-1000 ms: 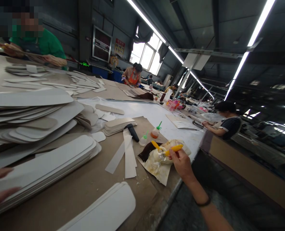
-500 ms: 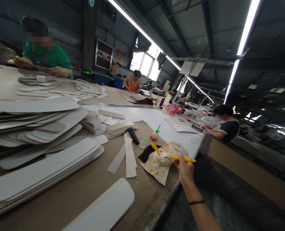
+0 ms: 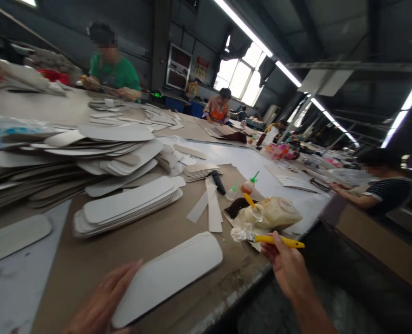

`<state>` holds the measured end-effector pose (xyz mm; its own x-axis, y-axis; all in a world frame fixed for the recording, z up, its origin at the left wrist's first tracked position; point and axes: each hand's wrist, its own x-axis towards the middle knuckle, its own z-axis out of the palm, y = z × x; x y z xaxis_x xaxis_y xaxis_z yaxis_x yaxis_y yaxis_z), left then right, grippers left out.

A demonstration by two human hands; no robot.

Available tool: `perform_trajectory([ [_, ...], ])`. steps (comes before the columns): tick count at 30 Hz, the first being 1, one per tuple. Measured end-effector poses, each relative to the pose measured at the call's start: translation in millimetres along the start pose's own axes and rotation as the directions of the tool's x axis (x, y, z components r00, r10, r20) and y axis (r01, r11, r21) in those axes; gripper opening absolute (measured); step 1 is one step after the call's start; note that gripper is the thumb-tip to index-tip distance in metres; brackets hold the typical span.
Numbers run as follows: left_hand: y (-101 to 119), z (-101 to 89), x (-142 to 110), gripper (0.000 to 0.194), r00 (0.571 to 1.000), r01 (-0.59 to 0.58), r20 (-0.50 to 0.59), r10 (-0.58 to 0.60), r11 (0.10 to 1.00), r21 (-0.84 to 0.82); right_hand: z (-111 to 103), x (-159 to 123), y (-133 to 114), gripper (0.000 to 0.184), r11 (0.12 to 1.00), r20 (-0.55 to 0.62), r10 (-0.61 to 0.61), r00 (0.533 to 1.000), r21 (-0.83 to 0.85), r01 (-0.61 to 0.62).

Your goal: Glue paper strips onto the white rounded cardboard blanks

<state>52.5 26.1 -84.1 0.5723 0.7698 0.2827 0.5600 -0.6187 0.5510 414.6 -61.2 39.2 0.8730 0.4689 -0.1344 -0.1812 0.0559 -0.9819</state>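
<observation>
My right hand (image 3: 286,265) grips a brush (image 3: 279,240) by its yellow handle. Thick white paste covers the bristles. Just behind it, a cream-coloured, paste-smeared container (image 3: 279,212) lies on a stained sheet, with a second yellow handle (image 3: 249,200) sticking out of its opening. My left hand (image 3: 110,292), slightly blurred, rests fingers outstretched along the left end of a small stack of long white rounded panels (image 3: 173,273); its thumb is mostly hidden. Two squeeze bottles with green tips, one holding amber liquid (image 3: 248,186), stand beyond the container.
Taller piles of white panels (image 3: 129,202) cover the left of the brown-covered table (image 3: 157,241). Pale strips (image 3: 213,208) and a dark-handled tool (image 3: 218,182) lie mid-table. The table edge runs along the right. Co-workers sit at far left, back and right.
My left hand has come into view at the panel stack. The brush in my right hand has lifted away from the container, toward me. The view has swung left.
</observation>
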Motion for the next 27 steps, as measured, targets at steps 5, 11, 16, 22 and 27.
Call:
perform_trajectory([
  [5, 26, -27.3, -6, 0.09, 0.972, 0.222, 0.081, -0.221, 0.975, -0.011, 58, -93, 28, 0.04, 0.978, 0.432, 0.13, 0.892, -0.204, -0.043],
  [11, 29, -33.7, -12, 0.078, 0.958, 0.282, 0.086, -0.275, 0.956, -0.083, 102, -143, 54, 0.039, 0.951, 0.57, 0.108, 0.815, -0.297, 0.082],
  [16, 33, -29.4, -7, 0.075, 0.961, 0.272, 0.062, -0.268, 0.959, -0.078, 106, -144, 56, 0.036, 0.93, 0.553, 0.078, 0.829, -0.34, 0.139],
  [22, 34, -26.8, -5, 0.065, 0.968, 0.251, -0.004, -0.252, 0.965, -0.073, 104, -145, 58, 0.036, 0.92, 0.582, 0.076, 0.81, -0.354, 0.167],
  [27, 30, -20.7, -10, 0.065, 0.977, 0.195, -0.08, -0.197, 0.98, -0.031, 98, -135, 62, 0.035, 0.897, 0.527, 0.026, 0.85, -0.387, 0.213],
])
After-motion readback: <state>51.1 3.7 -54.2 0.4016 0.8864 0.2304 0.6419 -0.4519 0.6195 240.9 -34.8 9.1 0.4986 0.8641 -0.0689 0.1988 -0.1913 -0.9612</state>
